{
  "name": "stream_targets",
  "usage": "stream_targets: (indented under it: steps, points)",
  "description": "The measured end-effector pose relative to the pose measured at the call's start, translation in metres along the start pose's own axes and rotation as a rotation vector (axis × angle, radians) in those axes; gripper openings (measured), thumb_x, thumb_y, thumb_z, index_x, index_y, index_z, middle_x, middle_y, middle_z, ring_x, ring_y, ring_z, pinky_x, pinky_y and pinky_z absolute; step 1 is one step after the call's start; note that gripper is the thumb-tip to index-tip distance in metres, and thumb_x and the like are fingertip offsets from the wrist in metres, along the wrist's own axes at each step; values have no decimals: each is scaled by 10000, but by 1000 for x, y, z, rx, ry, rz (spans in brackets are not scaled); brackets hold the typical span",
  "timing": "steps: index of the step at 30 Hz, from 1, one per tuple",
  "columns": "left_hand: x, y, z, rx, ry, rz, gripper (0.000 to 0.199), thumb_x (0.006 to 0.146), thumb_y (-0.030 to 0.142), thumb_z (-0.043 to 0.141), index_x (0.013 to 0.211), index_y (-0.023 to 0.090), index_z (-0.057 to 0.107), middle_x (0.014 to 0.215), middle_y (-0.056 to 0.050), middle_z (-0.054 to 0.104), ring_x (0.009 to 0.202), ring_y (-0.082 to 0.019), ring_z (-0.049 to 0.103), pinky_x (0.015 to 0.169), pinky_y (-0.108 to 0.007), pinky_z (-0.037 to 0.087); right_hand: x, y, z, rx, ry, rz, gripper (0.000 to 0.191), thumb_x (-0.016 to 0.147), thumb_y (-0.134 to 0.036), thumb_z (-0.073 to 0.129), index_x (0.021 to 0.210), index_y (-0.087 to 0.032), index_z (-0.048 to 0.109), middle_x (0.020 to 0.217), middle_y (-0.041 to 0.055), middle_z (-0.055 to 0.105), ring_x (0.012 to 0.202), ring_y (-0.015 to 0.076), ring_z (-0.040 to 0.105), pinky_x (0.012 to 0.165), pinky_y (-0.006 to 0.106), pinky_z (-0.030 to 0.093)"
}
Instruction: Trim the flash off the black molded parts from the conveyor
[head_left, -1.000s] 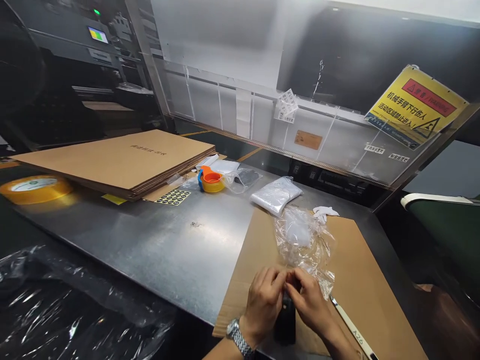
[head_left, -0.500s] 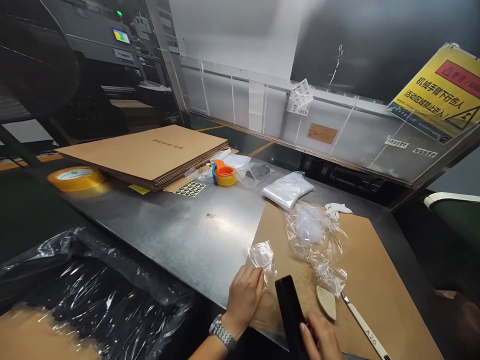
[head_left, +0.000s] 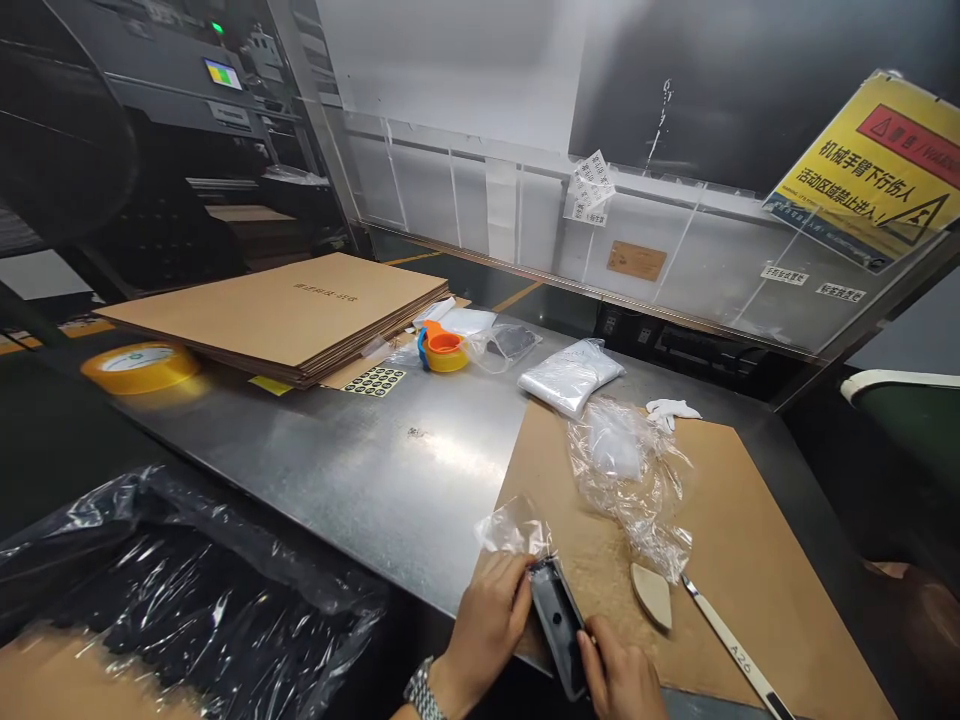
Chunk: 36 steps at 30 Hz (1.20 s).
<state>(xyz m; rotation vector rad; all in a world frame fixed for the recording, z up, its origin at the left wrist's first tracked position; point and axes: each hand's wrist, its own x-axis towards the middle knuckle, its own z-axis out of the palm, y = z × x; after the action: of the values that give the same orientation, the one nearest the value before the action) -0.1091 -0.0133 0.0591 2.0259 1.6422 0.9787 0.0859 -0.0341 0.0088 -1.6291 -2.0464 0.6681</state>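
My left hand (head_left: 487,605), with a metal watch on the wrist, pinches a small clear plastic bag (head_left: 516,525) above the near edge of the cardboard. In my right hand (head_left: 621,668) is a long black tray-shaped part (head_left: 556,620), its hollow side with a dark round spot facing up. The far end of this part touches my left fingers at the bag; whether it is inside the bag I cannot tell. A beige wedge-shaped pad (head_left: 651,597) lies just right of the part. Beside it rests a slim white-handled tool (head_left: 731,640) marked A26.
Crumpled clear plastic (head_left: 630,480) lies on the cardboard sheet (head_left: 739,520), near a bagged white bundle (head_left: 571,376) and a white glove (head_left: 673,412). Farther left are an orange tape dispenser (head_left: 442,345), stacked cardboard (head_left: 292,305) and a yellow tape roll (head_left: 142,368). Black plastic sheeting (head_left: 247,590) hangs lower left.
My right hand has moved the black part left to my left hand and turned its hollow side up. The small bag has shifted slightly left and down. The view has tilted slightly.
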Motion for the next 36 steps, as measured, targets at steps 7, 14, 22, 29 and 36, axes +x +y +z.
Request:
stream_targets:
  steps: [7, 14, 22, 29, 36]
  points:
    - [-10, 19, 2, 131, -31, 186, 229, 849, 95, 415, 914, 181, 616, 760, -58, 627, 728, -225, 566, 637, -345, 477, 10, -18, -5, -35, 23, -112, 440, 923, -490, 257, 1091, -214, 556, 694, 84, 691, 625, 246, 670, 543, 282, 443]
    - [-6, 37, -22, 347, -29, 353, 193, 865, 122, 425, 914, 163, 607, 709, -49, 614, 663, -204, 556, 577, -312, 446, 38, -63, -38, -380, -75, -85, 335, 876, -235, 305, 1053, -178, 584, 573, 77, 660, 507, 240, 628, 436, 285, 320]
    - [20, 43, -74, 288, -175, 127, 179, 832, 115, 460, 840, 197, 619, 755, -29, 646, 723, -206, 576, 616, -308, 432, 83, -106, -95, -378, -192, -293, 235, 787, -229, 476, 558, -214, 526, 531, 28, 588, 505, 157, 538, 480, 282, 196]
    - [22, 34, -104, -347, 65, -153, 179, 811, 194, 507, 909, 198, 658, 747, -12, 625, 743, -169, 553, 678, -277, 410, 92, -138, -115, -18, -430, -449, 156, 845, -212, 442, 767, -228, 576, 617, -29, 592, 560, 113, 528, 523, 211, 344]
    - [-32, 5, -73, -1215, 293, -862, 462, 764, 551, 500, 577, 136, 581, 429, 0, 472, 358, -115, 401, 362, -225, 279, 79, -170, -77, 314, -342, -493, 211, 883, -309, 440, 836, -201, 614, 660, 6, 636, 575, 121, 587, 516, 185, 445]
